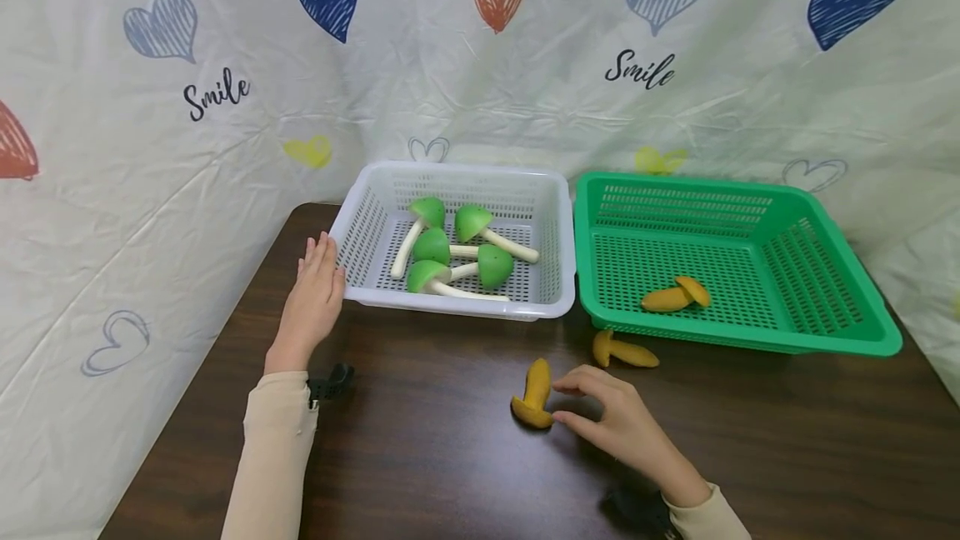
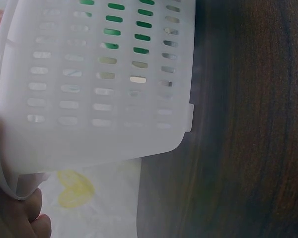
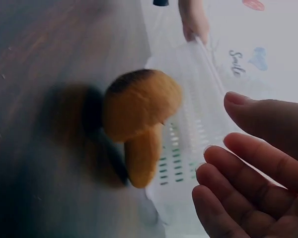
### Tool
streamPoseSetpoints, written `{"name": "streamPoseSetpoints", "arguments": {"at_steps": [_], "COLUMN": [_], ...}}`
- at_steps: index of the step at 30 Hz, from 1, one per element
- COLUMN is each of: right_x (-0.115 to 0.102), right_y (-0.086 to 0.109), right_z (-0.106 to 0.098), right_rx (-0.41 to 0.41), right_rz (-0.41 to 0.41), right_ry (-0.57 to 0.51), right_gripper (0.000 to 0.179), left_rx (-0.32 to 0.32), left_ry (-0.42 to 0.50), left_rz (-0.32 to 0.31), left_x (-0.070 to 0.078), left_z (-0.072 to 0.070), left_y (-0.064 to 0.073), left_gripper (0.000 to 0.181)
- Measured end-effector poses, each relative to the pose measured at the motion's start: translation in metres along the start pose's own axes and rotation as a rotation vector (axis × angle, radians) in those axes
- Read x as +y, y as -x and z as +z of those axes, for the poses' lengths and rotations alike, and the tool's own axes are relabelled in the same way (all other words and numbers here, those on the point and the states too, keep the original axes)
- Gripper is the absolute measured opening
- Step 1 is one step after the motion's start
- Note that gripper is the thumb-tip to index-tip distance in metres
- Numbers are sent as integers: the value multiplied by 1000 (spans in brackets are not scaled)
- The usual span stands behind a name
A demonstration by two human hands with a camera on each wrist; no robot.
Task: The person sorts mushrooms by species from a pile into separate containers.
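Observation:
A brown toy mushroom (image 1: 536, 394) lies on the table with its cap toward the near edge. My right hand (image 1: 621, 423) is just to its right, thumb and fingers apart around a gap. The same mushroom (image 3: 141, 124) fills the middle of the right wrist view, with the right fingers (image 3: 243, 193) beside it, holding nothing. My left hand (image 1: 311, 294) rests along the left rim of a white basket (image 1: 450, 308), fingers stretched out. Part of that left hand (image 2: 25, 218) shows under the rim in the left wrist view. Several green-capped toy mushrooms (image 1: 495, 265) lie inside the white basket.
A green basket (image 1: 765, 344) stands right of the white one, with one brown mushroom (image 1: 675, 297) in it. Another brown mushroom (image 1: 624, 352) lies on the dark wooden table (image 1: 420, 457) by its front wall. A printed cloth (image 1: 465, 90) hangs behind.

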State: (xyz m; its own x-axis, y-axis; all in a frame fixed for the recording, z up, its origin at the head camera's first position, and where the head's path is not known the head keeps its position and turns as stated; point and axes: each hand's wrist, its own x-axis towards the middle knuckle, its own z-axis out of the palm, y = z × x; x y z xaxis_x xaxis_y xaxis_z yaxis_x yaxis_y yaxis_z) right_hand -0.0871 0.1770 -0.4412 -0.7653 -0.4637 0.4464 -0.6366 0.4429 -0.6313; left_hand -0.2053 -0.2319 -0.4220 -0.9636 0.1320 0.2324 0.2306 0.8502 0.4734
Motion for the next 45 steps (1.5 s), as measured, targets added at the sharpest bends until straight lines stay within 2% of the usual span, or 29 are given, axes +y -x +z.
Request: {"name": "streamPoseSetpoints", "arguments": {"at_steps": [6, 13, 23, 32, 45], "right_x": [0, -4, -5, -6, -7], "right_y": [0, 2, 3, 4, 3], "right_z": [13, 22, 29, 28, 23], "right_rx": [-76, -119, -89, -81, -56], "right_rz": [-10, 8, 41, 42, -15], "right_ry": [-18, 60, 131, 153, 119], "right_gripper": [32, 29, 26, 25, 27], "left_rx": [12, 15, 17, 7, 1], "left_ry": [5, 4, -6, -5, -4], "left_rz": [8, 4, 6, 3, 4], "left_x": [0, 0, 0, 1, 1], "left_z": [-2, -2, -2, -2, -2], "left_y": [1, 0, 1, 0, 1], "left_gripper": [53, 53, 52, 53, 53]}}
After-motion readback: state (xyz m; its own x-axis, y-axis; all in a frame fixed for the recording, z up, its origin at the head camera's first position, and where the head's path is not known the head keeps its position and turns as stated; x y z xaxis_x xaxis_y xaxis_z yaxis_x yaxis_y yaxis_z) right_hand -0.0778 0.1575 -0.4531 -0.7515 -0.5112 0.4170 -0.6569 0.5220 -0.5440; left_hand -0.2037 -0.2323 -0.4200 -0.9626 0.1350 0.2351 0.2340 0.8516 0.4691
